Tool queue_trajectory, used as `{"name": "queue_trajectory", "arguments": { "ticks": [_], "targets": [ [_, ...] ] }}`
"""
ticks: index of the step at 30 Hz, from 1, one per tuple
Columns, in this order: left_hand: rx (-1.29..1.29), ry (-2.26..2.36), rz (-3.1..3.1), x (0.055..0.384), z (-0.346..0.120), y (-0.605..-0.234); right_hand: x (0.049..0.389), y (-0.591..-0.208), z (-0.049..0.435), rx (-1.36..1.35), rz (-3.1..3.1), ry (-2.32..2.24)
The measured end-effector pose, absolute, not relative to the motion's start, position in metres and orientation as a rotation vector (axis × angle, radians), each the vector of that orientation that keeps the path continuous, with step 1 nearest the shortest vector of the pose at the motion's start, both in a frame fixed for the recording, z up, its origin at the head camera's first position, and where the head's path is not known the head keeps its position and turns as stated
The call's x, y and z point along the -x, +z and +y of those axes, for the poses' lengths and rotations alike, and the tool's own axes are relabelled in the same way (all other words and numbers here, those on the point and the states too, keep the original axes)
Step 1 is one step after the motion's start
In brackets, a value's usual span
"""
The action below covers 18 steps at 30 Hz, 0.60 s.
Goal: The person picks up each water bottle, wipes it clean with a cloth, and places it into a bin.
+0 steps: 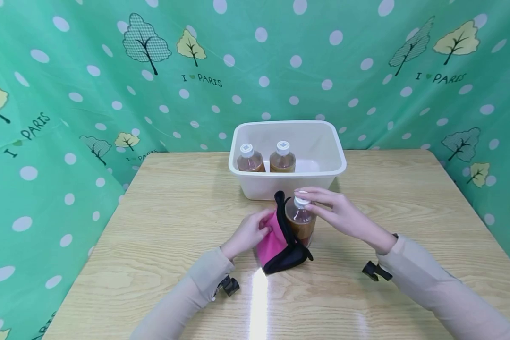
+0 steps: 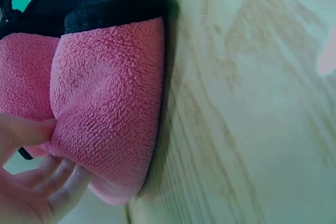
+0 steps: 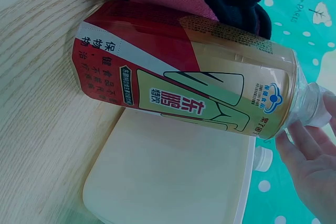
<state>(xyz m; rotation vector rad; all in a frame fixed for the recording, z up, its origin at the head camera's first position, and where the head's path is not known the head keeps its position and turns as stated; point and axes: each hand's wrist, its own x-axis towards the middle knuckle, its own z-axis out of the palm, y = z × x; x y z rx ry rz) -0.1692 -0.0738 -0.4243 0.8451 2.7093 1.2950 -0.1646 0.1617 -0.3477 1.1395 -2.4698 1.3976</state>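
A bottle of brown drink [image 1: 301, 229] with a white cap stands upright on the table. In the right wrist view it has a red, white and gold label. My right hand [image 1: 342, 215] holds this bottle at the cap, thumb and fingers around it. Just left of the bottle is a pink fleecy cloth [image 1: 269, 245] with black edging, standing up in folds like a pouch. Its black edge lies against the bottle's side. My left hand [image 1: 250, 231] pinches the pink fabric between thumb and fingers, as the left wrist view also shows.
Behind the hands a white plastic bin [image 1: 280, 185] stands near the table's back edge. Two capped bottles, a left one [image 1: 250, 163] and a right one [image 1: 282, 162], stand inside it. The wooden table [image 1: 170, 212] meets a green dotted curtain [image 1: 259, 56] at the back.
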Motion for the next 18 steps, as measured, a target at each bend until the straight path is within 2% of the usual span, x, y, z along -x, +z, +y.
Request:
{"name": "queue_trajectory", "arguments": {
  "ticks": [18],
  "targets": [
    [-0.825, 1.245, 2.721, 0.1699, -0.0731, -0.4328, 0.1638, -0.3470, 0.1623, -1.123, -2.488, 1.404]
  ]
}}
